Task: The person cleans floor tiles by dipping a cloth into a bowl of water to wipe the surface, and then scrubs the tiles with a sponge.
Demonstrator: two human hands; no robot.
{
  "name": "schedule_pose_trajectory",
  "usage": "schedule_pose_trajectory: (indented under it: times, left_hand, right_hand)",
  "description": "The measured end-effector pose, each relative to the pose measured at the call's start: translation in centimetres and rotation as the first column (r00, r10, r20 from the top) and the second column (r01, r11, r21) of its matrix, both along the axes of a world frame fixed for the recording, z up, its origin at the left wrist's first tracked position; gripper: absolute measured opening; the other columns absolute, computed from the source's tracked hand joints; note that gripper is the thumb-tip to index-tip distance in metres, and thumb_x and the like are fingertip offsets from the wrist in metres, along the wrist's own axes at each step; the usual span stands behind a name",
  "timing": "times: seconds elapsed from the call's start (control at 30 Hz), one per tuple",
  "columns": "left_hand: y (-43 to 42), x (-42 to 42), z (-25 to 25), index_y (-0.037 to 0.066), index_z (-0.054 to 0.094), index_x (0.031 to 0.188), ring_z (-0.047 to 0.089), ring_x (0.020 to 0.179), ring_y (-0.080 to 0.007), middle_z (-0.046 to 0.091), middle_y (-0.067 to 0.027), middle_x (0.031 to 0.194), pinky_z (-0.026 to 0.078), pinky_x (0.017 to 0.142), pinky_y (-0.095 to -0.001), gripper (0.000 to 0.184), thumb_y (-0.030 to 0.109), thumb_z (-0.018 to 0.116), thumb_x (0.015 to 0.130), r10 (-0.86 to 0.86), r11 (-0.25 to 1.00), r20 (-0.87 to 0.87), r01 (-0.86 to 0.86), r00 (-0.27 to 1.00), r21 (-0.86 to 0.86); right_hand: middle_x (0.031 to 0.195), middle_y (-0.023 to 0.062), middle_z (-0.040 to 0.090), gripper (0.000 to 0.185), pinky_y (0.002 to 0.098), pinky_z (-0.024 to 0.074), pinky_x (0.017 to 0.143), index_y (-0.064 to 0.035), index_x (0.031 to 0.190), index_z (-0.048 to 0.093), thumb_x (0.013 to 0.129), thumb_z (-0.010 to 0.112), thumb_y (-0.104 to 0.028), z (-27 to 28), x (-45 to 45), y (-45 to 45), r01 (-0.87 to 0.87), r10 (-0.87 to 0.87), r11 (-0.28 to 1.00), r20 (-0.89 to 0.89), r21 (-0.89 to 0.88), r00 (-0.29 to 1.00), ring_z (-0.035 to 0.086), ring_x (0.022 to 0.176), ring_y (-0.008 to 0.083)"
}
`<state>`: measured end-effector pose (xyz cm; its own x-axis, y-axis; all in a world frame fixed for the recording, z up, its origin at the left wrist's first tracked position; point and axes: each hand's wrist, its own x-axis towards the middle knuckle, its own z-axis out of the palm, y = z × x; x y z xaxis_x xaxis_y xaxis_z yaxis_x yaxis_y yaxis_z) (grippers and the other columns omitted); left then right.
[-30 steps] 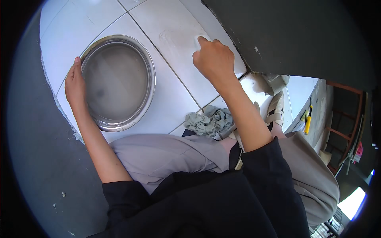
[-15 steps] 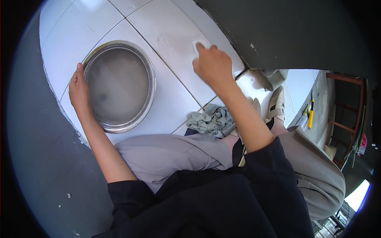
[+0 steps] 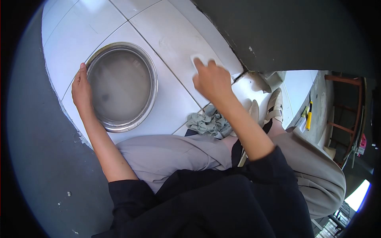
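Observation:
A round metal basin [image 3: 154,89] holding cloudy water stands on the white tiles. My left hand [image 3: 81,90] has its closed fingers against the basin's left rim. Over the tile to the right of the basin is my right hand [image 3: 212,79], its fingers bent down on a small white piece [image 3: 194,59], which is mostly hidden beneath them and blurred. The tile [image 3: 168,35] under and beyond that hand bears a faint smear. A crumpled grey-green cloth [image 3: 206,122] lies near my knee, below my right hand.
A dark wall [image 3: 285,35] rises at the upper right, another dark surface [image 3: 35,131] is at the left. A sandalled foot [image 3: 274,107] is right of the cloth. Further right lie a yellow-handled tool [image 3: 308,119] and a reddish-brown frame [image 3: 345,79].
My right hand has moved down across the tile, nearer to me, with the white piece under its fingers. My left hand stays at the basin's rim. The view has shifted slightly.

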<state>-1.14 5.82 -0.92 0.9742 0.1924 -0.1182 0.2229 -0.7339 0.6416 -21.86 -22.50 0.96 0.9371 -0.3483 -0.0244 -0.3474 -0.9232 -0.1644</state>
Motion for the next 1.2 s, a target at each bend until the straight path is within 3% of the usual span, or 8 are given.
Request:
schedule_pose_trajectory:
  times: [0.33, 0.53, 0.63, 0.83, 0.93, 1.07, 1.13, 1.2]
  left_hand:
    - [-0.5, -0.3, 0.6, 0.011, 0.067, 0.119, 0.06, 0.106, -0.0246, 0.068, -0.0102, 0.111, 0.041, 0.095, -0.0337, 0.065, 0.065, 0.045, 0.089, 0.004, 0.999, -0.013, -0.004, 1.0, -0.035]
    - [-0.7, -0.4, 1.0, 0.011, 0.066, 0.121, 0.06, 0.11, -0.0248, 0.067, -0.011, 0.116, 0.04, 0.097, -0.0336, 0.066, 0.065, 0.046, 0.089, 0.027, 0.999, -0.067, -0.03, 0.997, -0.041]
    - [-0.6, -0.3, 0.4, 0.01, 0.066, 0.12, 0.06, 0.111, -0.025, 0.067, -0.0117, 0.115, 0.04, 0.097, -0.0333, 0.066, 0.065, 0.046, 0.089, 0.02, 0.998, -0.038, -0.022, 0.999, -0.051]
    - [-0.4, 0.1, 0.4, 0.011, 0.067, 0.12, 0.059, 0.112, -0.0262, 0.067, -0.0118, 0.116, 0.04, 0.098, -0.0344, 0.067, 0.066, 0.045, 0.088, 0.019, 0.999, -0.048, -0.021, 0.999, -0.037]
    - [-0.4, -0.1, 0.8, 0.012, 0.067, 0.119, 0.059, 0.114, -0.0277, 0.066, -0.0119, 0.117, 0.04, 0.099, -0.0351, 0.067, 0.067, 0.044, 0.088, 0.027, 0.999, -0.044, -0.027, 0.999, -0.017]
    - [-0.4, -0.3, 0.4, 0.011, 0.068, 0.116, 0.059, 0.113, -0.0286, 0.067, -0.012, 0.115, 0.04, 0.099, -0.0351, 0.068, 0.068, 0.043, 0.088, 0.014, 1.0, -0.01, -0.014, 1.0, -0.005]
    - [-0.5, -0.5, 0.4, 0.011, 0.068, 0.115, 0.059, 0.111, -0.0278, 0.067, -0.0121, 0.113, 0.04, 0.098, -0.0353, 0.067, 0.067, 0.043, 0.088, 0.004, 1.0, -0.003, -0.004, 1.0, 0.012]
    - [-0.6, -0.4, 0.9, 0.012, 0.069, 0.114, 0.06, 0.109, -0.0274, 0.068, -0.0124, 0.11, 0.041, 0.097, -0.0355, 0.067, 0.067, 0.043, 0.088, 0.004, 1.0, -0.017, -0.004, 1.0, 0.018]
  right_hand:
    - [0.083, 0.019, 0.06, 0.038, 0.0418, 0.0529, 0.054, -0.007, 0.112, 0.061, 0.074, 0.06, -0.014, -1.2, 6.0, -1.2, 0.008, -0.014, 0.996, -0.074, -0.083, 0.997, 0.065, 0.062, 0.0342]
    - [0.072, 0.0187, 0.06, 0.024, 0.0383, 0.0526, 0.051, 0.0032, 0.092, 0.06, 0.07, 0.062, -0.005, 0.7, -2.4, 1.6, -0.06, 0.06, 0.998, -0.035, -0.015, 0.998, 0.066, 0.059, 0.0294]
    - [0.084, 0.0197, 0.061, 0.038, 0.0408, 0.0528, 0.054, -0.0063, 0.113, 0.061, 0.075, 0.061, -0.014, -0.4, 1.0, 0.9, -0.001, 0.0, 1.0, -0.045, -0.012, 0.999, 0.065, 0.061, 0.0329]
    - [0.083, 0.0184, 0.06, 0.039, 0.0412, 0.0522, 0.052, -0.0073, 0.114, 0.06, 0.076, 0.062, -0.017, -1.2, 3.7, -0.2, -0.073, 0.076, 0.994, 0.038, -0.077, 0.996, 0.065, 0.059, 0.0314]
    - [0.077, 0.0181, 0.06, 0.029, 0.0375, 0.0517, 0.047, 0.0005, 0.099, 0.061, 0.071, 0.062, -0.009, 0.8, -1.3, 2.2, -0.11, 0.109, 0.994, -0.031, -0.025, 0.994, 0.065, 0.055, 0.029]
    - [0.073, 0.0185, 0.059, 0.021, 0.037, 0.0509, 0.046, -0.0015, 0.091, 0.061, 0.071, 0.062, -0.009, -0.5, 2.0, 0.9, -0.11, 0.118, 0.991, 0.106, -0.081, 0.987, 0.064, 0.054, 0.0287]
    - [0.083, 0.0205, 0.062, 0.038, 0.0416, 0.0536, 0.062, -0.0104, 0.114, 0.064, 0.077, 0.06, -0.017, -0.9, 6.0, -0.4, -0.036, 0.032, 0.996, -0.044, -0.084, 0.998, 0.065, 0.068, 0.0346]
    - [0.087, 0.0202, 0.064, 0.039, 0.0412, 0.0535, 0.068, -0.0098, 0.115, 0.064, 0.078, 0.059, -0.018, -0.7, 8.8, -1.8, -0.001, -0.001, 1.0, -0.044, -0.031, 0.999, 0.065, 0.074, 0.0356]
